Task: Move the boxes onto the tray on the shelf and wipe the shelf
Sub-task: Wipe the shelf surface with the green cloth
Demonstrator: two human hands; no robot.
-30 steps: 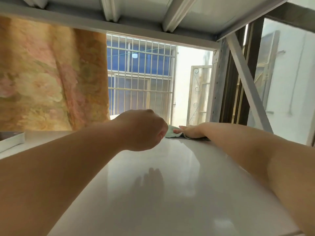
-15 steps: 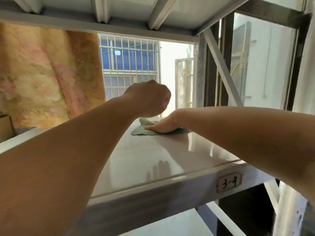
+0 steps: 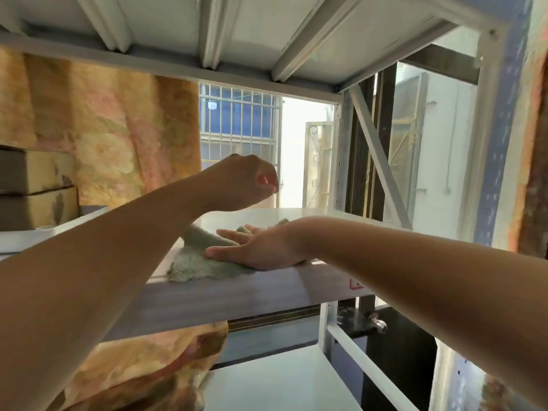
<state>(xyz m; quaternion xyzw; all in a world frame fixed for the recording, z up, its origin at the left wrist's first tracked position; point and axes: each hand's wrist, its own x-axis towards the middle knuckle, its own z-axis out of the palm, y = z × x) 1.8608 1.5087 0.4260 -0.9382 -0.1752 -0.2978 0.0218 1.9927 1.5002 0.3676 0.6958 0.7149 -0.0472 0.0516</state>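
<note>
My right hand [image 3: 261, 247] lies flat, palm down, on a pale green cloth [image 3: 195, 266] at the front edge of the white metal shelf [image 3: 296, 218]. The cloth hangs slightly over that edge. My left hand [image 3: 243, 182] hovers above the shelf in a loose fist with nothing visible in it. Two stacked cardboard boxes [image 3: 32, 185] stand at the far left, on a white tray [image 3: 44, 232] whose rim shows below them.
The shelf's front beam [image 3: 237, 295] runs across the middle. A lower shelf [image 3: 275, 381] lies beneath. A diagonal brace [image 3: 379, 161] and uprights close the right side. A floral cloth [image 3: 118, 137] hangs behind on the left, a barred window [image 3: 237, 126] beyond.
My right hand has dragged the cloth from the back of the shelf to its front edge. The view has dropped and pulled back. My left fist stays raised.
</note>
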